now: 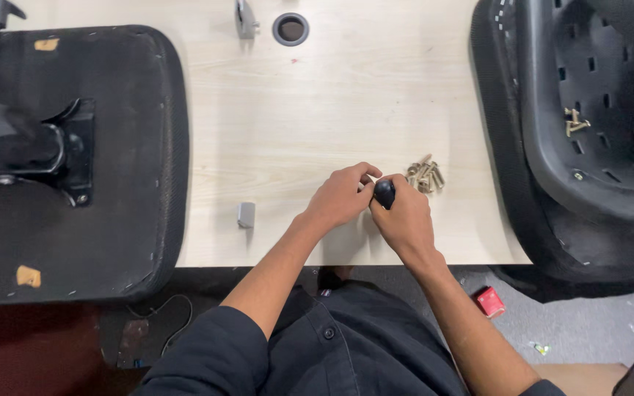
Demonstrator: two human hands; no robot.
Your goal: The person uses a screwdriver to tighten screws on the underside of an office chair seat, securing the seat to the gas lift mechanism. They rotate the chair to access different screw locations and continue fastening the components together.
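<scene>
head view: the right hand (407, 220) grips a small rounded black knob (384, 192) upright over the pale wooden table (317, 110), near its front edge, seemingly to steady it; the left hand (341, 196) pinches at its top; the knob looks smooth and glossy; a pile of brass-coloured bolts (425, 175) lies just beside, within reach; an upturned black chair seat (111, 242) rests at the left.

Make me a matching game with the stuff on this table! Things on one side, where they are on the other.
Things:
1. pile of brass screws
2. small grey block
3. black knob
4. round cable hole

Places:
A. at the table's far edge
B. between both hands
C. alone, left of the left hand
D. just beyond the right hand

Pairs: 1-D, 2-C, 3-B, 4-A
</scene>
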